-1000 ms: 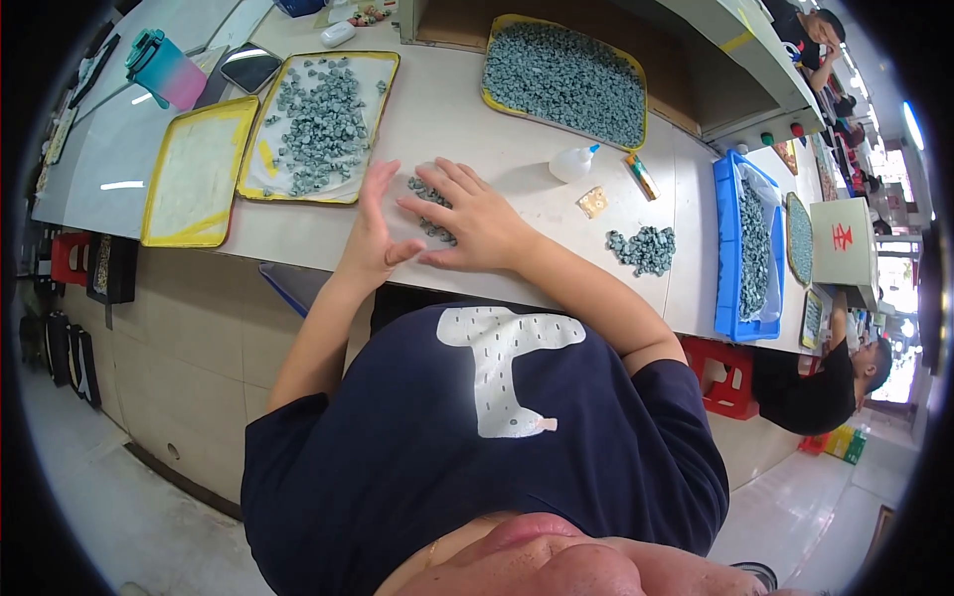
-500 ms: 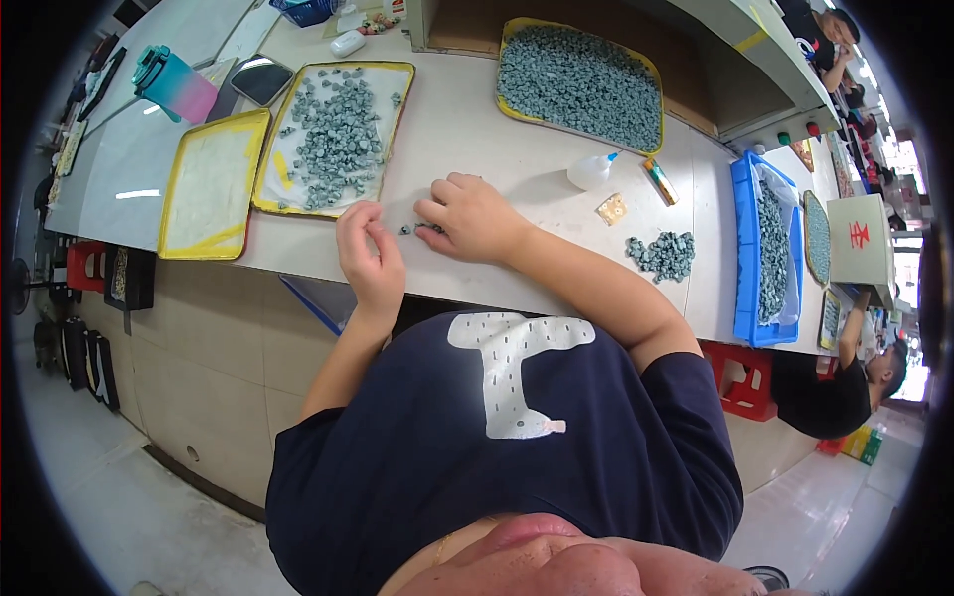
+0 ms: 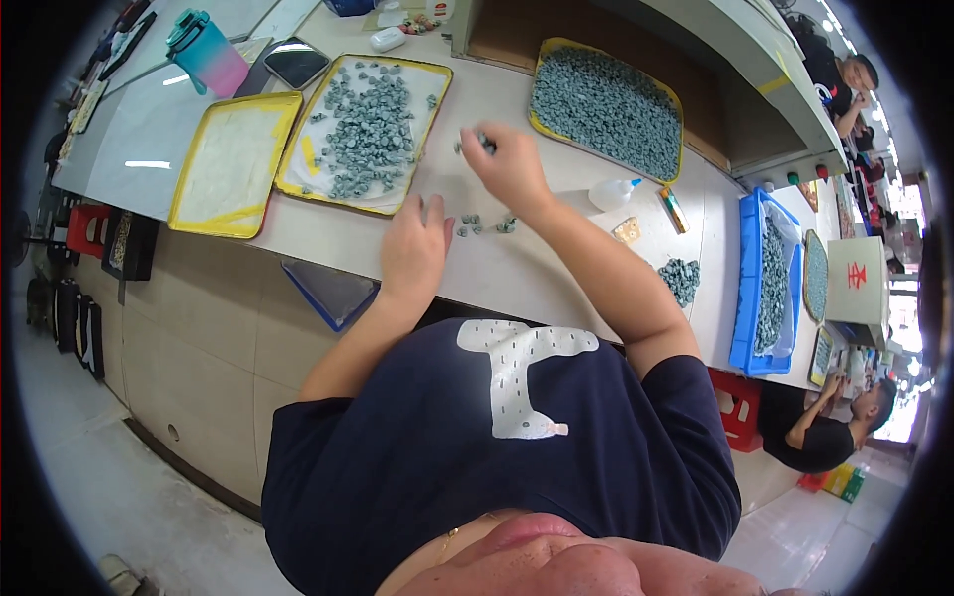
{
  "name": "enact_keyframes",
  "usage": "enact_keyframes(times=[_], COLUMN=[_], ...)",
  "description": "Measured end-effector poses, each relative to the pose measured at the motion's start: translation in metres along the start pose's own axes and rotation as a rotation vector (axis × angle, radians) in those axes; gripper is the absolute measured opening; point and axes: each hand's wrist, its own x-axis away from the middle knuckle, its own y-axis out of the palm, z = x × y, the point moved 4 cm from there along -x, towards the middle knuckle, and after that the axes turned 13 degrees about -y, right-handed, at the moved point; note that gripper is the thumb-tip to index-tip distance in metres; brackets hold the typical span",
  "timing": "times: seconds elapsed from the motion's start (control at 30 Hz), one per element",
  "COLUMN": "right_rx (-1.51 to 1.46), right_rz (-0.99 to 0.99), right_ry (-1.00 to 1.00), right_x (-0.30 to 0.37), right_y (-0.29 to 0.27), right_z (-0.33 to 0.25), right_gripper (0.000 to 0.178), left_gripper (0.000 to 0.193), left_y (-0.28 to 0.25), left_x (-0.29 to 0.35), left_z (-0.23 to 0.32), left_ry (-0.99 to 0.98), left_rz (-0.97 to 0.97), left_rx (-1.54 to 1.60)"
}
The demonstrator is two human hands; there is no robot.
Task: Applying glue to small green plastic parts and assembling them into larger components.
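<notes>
While the right hand [image 3: 509, 164] hangs over the table [image 3: 497, 278], just right of the yellow-edged tray [image 3: 425, 81], its fingers are curled together around a few small green pieces [image 3: 487, 142]. Some poke out beside the thumb, so one could slip out if the curl loosens. The left hand [image 3: 412, 248] is palm down near the tray's lower corner, its fingers bent; I cannot tell whether it holds anything. Loose pieces [image 3: 470, 224] lie just beside it, where a careless sweep of the wrist could scatter them. The right forearm also passes close to a pile [image 3: 680, 281] and might knock it. The pieces look grey-green, lumpy and faintly shiny.
</notes>
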Motion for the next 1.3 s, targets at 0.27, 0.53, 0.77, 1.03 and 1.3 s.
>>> enact_keyframes(times=[0.27,0.53,0.77,1.03,1.3], right_rx=[-0.166,-0.377,-0.412,-0.08,0.006], right_rz=[-0.12,-0.31,-0.16,-0.14,0.013], right_ry=[0.04,-0.058,0.24,0.069,-0.009], right_x=[-0.089,-0.074,-0.022,0.078,0.132], right_y=[0.08,0.065,-0.03,-0.067,-0.129], right_z=[-0.028,-0.037,0.009,0.024,0.02], right_gripper=[0.036,0.03,0.028,0.028,0.026], left_gripper=[0.026,0.026,0.021,0.026,0.03], left_y=[-0.02,-0.035,-0.055,-0.013,-0.003], left_x=[0.011,0.009,-0.036,-0.001,0.004], left_z=[0.013,-0.012,-0.058,0.016,0.032], left_ry=[0.214,0.061,-0.138,0.137,0.206], left_rz=[-0.129,-0.004,0.177,-0.104,0.066], left_rx=[0.202,0.372,0.33,0.322,-0.283])
